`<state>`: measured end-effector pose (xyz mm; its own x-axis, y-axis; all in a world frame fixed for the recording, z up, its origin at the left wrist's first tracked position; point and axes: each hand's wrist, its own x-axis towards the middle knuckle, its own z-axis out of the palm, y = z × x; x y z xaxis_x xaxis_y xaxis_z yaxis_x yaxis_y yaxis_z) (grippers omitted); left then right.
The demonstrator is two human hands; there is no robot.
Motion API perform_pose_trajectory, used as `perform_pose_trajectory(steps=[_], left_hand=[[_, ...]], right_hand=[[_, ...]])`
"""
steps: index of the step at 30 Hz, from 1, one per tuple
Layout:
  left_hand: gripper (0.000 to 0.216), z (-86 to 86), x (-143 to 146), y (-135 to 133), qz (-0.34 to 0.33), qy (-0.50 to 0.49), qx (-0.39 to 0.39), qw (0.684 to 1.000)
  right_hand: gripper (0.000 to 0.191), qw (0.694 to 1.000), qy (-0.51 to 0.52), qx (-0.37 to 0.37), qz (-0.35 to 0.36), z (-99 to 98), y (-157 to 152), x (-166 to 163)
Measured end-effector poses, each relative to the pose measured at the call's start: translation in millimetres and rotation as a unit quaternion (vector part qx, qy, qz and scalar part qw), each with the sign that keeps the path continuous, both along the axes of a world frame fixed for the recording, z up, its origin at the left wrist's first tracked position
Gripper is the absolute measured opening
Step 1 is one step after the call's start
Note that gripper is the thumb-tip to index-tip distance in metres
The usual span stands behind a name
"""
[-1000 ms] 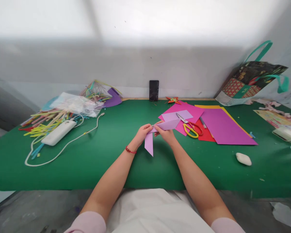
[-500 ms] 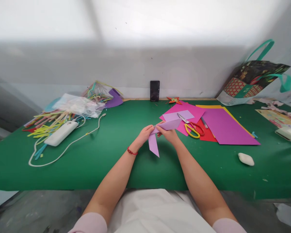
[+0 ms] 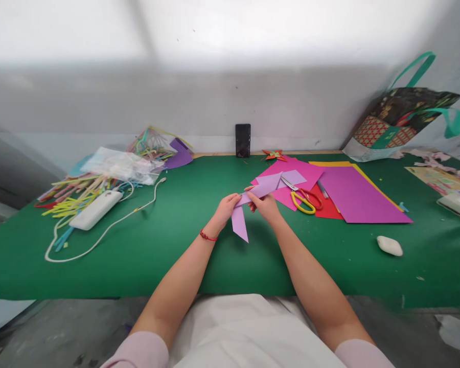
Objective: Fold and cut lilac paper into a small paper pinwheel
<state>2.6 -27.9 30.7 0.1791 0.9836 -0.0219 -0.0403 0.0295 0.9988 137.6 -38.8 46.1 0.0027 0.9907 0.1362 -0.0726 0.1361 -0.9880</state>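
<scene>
A folded lilac paper strip (image 3: 267, 185) is held above the green table (image 3: 191, 255) between both hands. My left hand (image 3: 227, 208) pinches it at the fold, where one end hangs down towards me. My right hand (image 3: 265, 205) grips the other arm of the strip, which points up to the right, its thumb lying on the paper. Just beyond the right hand, scissors (image 3: 302, 200) with yellow and red handles lie on magenta paper (image 3: 308, 176) and a flat lilac piece (image 3: 296, 177).
Purple sheets (image 3: 364, 197) lie at right, near a white earbud-style case (image 3: 389, 246). A black phone (image 3: 243, 140) leans on the wall beside a folded orange star (image 3: 275, 155). On the left are a white power bank (image 3: 96, 210) with cable and colourful paper strips (image 3: 72, 202). A bag (image 3: 398, 122) stands back right.
My right hand has shifted its fingers slightly along the strip, and its thumb now lies over the paper. Both hands still hold the strip; the view has tilted a little.
</scene>
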Motion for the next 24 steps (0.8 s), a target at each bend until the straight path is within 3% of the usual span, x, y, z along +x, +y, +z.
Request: perform_pose_trajectory(steps=[7,15,24], left_hand=[[0.026,0.1,-1,1,0.011,-0.004,-0.016,1.0],[0.032,7.7,6,-8,0.002,0.017,0.048,0.999],[0.035,8.9,9,-9,0.014,0.014,0.053,0.998]], right_hand=[[0.031,0.997,-0.056,0.014,0.043,-8.6,3,7],[0.05,0.995,-0.069,0.039,0.066,9.9,-5,22],[0.037,0.994,-0.06,0.016,0.09,11.6,-5,27]])
